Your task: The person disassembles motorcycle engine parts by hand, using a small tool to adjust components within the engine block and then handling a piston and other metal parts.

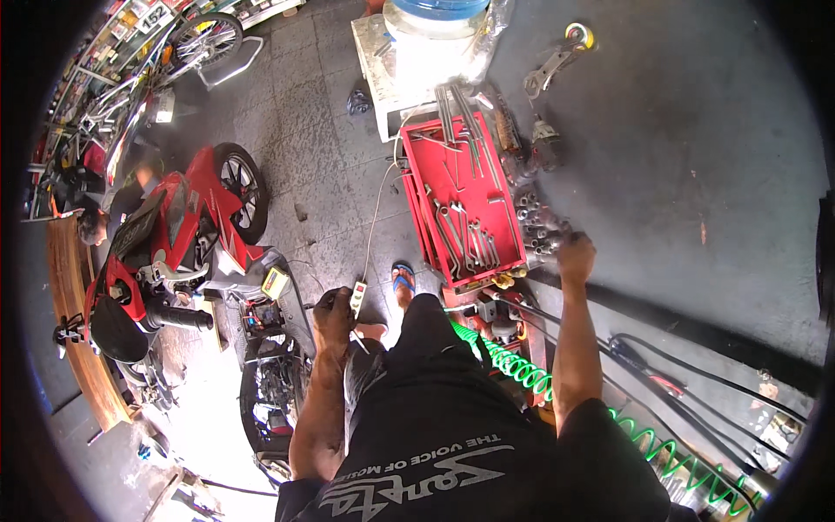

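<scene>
My right hand (pixel 576 257) reaches to a row of metal sockets (pixel 537 228) along the right side of a red tool tray. Its fingers are bent down at the nearest sockets; what they pinch is too small to make out. Several wrenches (pixel 465 235) and long rods (pixel 445 113) lie in the red tray (pixel 423 228). On the left, my left hand (pixel 332 315) is curled closed beside a white power strip (pixel 357 298). A thin pale shaft (pixel 359 343) shows just below that hand; I cannot tell whether it is held.
A red motorcycle (pixel 183 209) stands at the left, with a partly stripped one (pixel 274 348) nearer me. A person (pixel 94 224) is beyond the red motorcycle. Green coiled hose (pixel 519 365) and black hoses (pixel 696 383) run at lower right. A white stand (pixel 374 78) is ahead.
</scene>
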A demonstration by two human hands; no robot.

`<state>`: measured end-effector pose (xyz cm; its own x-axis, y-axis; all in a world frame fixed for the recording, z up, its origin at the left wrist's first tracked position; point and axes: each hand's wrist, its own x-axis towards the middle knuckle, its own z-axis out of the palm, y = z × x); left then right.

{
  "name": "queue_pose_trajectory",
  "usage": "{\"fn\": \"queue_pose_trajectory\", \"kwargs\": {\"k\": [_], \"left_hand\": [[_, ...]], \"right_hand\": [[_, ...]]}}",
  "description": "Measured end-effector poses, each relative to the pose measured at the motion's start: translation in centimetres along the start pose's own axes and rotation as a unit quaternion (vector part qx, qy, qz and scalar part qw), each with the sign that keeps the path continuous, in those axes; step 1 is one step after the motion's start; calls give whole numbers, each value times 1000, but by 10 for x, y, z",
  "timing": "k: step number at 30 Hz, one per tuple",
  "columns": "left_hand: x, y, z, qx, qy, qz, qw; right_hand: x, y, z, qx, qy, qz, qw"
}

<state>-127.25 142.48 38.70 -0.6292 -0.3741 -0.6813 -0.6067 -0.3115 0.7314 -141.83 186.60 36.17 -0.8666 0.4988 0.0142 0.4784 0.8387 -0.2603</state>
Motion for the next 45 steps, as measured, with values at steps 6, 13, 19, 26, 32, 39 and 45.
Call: {"fn": "queue_pose_trajectory", "kwargs": {"k": [6,13,19,26,32,39,45], "left_hand": [[-4,-20,-43,-40,63,-35,997],[-13,-24,-58,-56,101,-33,993],[-18,-12,-47,-71,105,-47,991],[-12,-20,-51,-97,110,-13,989],[-12,-26,-58,-132,136,15,982],[-16,-13,-52,-68,156,-27,985],[-20,-8,-45,-25,160,-11,987]], "right_hand": [[34,-14,17,-107,-25,86,990],[52,-6,41,-148,-63,82,984],[60,-4,50,-140,-63,89,984],[66,-12,57,-121,-98,120,980],[75,8,86,-140,-93,121,978],[77,18,105,-132,-88,120,980],[82,21,111,-119,-93,148,977]]}}
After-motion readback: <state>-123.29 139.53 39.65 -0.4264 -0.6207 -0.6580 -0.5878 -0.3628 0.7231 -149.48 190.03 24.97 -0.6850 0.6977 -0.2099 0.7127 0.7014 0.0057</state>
